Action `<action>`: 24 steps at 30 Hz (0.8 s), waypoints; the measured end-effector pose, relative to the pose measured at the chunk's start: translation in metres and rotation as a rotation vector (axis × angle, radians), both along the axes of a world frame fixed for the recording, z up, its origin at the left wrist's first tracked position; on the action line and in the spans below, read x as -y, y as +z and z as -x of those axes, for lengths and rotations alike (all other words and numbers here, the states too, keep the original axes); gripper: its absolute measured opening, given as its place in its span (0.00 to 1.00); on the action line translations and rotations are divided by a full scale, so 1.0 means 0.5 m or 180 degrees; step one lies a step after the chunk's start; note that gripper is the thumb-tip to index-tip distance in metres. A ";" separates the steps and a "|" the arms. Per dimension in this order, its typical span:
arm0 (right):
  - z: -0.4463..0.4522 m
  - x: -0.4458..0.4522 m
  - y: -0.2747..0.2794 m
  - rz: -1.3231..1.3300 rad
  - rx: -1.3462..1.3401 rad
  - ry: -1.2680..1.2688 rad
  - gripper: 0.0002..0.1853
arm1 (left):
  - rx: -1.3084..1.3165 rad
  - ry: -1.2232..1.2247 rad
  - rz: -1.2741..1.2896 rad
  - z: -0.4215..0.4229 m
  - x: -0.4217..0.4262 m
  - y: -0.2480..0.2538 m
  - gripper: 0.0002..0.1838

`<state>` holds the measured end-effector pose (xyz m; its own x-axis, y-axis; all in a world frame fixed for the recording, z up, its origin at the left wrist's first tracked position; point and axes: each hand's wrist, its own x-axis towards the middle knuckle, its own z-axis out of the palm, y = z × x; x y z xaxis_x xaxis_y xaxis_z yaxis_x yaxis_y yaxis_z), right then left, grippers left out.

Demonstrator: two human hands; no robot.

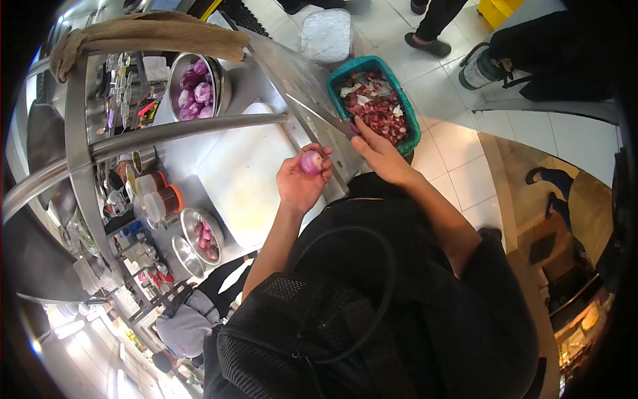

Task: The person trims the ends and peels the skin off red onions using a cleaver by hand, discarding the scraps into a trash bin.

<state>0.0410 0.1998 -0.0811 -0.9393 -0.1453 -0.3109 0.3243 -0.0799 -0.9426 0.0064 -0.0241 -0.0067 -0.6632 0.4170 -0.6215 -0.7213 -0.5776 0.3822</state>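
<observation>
My left hand [300,183] is closed around a peeled purple onion [311,162], palm turned up, near the edge of the white cutting board [242,176]. In my right hand [384,158] is a knife [319,114], its long blade pointing up and left, apart from the onion. Below and beyond the right hand stands a green basket [413,126] heaped with red onion skins [382,113]. A steel bowl [224,86] of purple onions sits past the board, and a smaller steel bowl [216,253] holds more onion pieces or small onions.
A steel rail [193,133] crosses above the counter, with a brown cloth [153,33] over the frame. Orange-lidded containers [163,203] and another steel bowl [188,256] stand by the board. Other people's legs [438,30] and a person in grey [186,322] are nearby.
</observation>
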 end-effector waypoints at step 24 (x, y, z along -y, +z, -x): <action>-0.116 0.115 0.106 -0.0815 -0.0491 0.0808 0.39 | -0.1925 0.2164 0.2262 0.110 0.397 0.242 0.39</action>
